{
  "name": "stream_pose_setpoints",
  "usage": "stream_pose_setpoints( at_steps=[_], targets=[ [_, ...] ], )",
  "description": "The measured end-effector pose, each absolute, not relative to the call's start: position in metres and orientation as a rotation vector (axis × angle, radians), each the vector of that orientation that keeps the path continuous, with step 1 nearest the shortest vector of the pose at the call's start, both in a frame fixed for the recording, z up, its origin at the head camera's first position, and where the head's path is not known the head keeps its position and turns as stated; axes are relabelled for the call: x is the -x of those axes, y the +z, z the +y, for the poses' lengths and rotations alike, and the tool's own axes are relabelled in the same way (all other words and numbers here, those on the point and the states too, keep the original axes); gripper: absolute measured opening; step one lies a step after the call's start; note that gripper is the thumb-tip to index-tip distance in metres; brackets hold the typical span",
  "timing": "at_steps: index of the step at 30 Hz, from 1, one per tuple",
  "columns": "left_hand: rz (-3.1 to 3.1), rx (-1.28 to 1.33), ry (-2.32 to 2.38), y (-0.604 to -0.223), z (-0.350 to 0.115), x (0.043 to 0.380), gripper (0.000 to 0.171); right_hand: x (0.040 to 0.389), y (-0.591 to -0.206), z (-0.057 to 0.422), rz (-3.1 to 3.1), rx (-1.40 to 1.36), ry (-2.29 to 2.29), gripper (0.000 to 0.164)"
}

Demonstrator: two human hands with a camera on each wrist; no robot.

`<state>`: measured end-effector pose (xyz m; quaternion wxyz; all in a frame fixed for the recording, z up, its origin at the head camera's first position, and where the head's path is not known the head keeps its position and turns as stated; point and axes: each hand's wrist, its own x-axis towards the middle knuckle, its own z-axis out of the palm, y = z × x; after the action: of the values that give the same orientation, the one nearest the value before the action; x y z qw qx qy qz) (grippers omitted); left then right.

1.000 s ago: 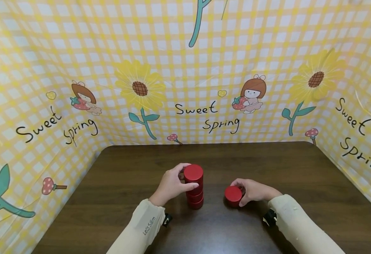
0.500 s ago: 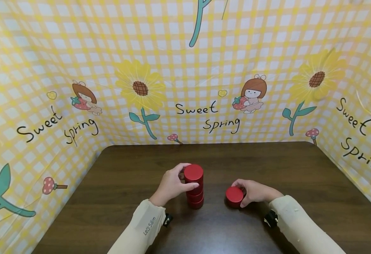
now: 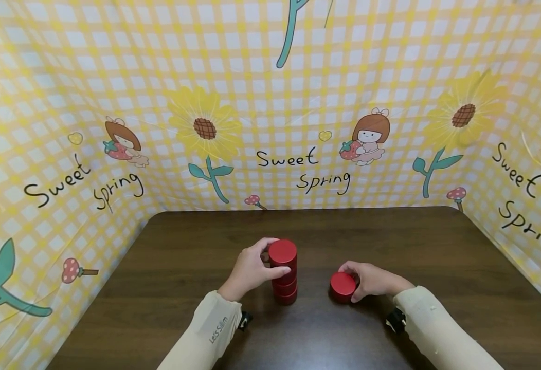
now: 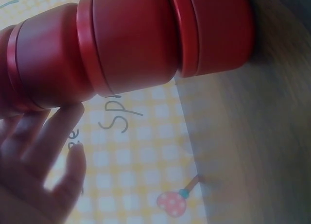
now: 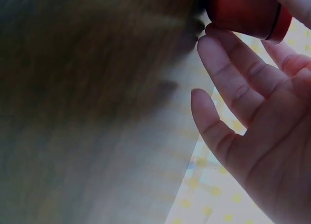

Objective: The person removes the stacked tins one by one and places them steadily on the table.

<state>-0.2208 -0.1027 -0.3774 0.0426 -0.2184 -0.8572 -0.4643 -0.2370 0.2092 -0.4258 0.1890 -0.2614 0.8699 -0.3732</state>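
Observation:
Several round red tins with lids form an upright stack [image 3: 283, 251] on the table, left of centre in front of me. My left hand [image 3: 246, 272] grips its upper part, thumb on the near side and fingers behind. Seams between the stacked tins [image 4: 136, 39] show in the left wrist view, where the top end runs out of frame. To the right, a single red tin [image 3: 342, 283] of the same kind sits on the table. My right hand [image 3: 376, 280] pinches it from its right side. Fingertips meet the tin's wall [image 5: 243, 10] in the right wrist view.
Both hands work over a dark brown wooden table [image 3: 196, 236]. A yellow checked cloth [image 3: 280, 113] with flowers and lettering rises at its back and sides. A gap of bare tabletop separates the stack from the single tin.
The right hand and the single tin have shifted very slightly to the right. The left hand and the stack stay where they were.

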Motion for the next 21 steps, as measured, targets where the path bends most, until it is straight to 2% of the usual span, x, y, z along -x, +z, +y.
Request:
stream_pose_setpoints(
  at_steps=[6,16,21],
  targets=[
    [-2.636,0.658,-1.419,-0.377,-0.103,0.221,0.057,0.235,-0.422,0.209,2.470,0.764,-1.015,0.055],
    [-2.636,0.646,-1.424,-0.378,-0.102,0.219,0.058,0.237,-0.399,0.211,2.459,0.762,-1.025,0.071],
    [-2.672,0.640,-1.392,-0.379,-0.104,0.218,0.068,0.240,-0.391,0.209,2.414,0.804,-1.224,0.076]
  ],
)
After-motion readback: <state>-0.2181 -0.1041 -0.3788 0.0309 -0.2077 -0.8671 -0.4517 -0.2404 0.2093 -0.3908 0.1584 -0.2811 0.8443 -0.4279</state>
